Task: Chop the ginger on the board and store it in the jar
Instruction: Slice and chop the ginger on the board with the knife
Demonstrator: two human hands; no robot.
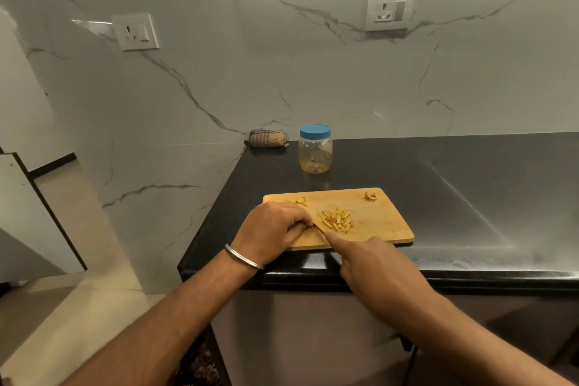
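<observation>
Near edge: right hand grips a knife, index finger laid along the blade, handle hidden. Left hand, fingers curled, pins sth. small to the rectangular wooden chopping board; item hidden. Board centre: pile of yellow ginger strips. Behind, apart from board: clear plastic jar w/ blue lid on black countertop.

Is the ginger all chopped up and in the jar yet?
Not yet. A pile of cut ginger strips lies on the board. The left hand and the right hand, which has the knife, are chopping. The jar looks empty, its blue lid on.
</observation>
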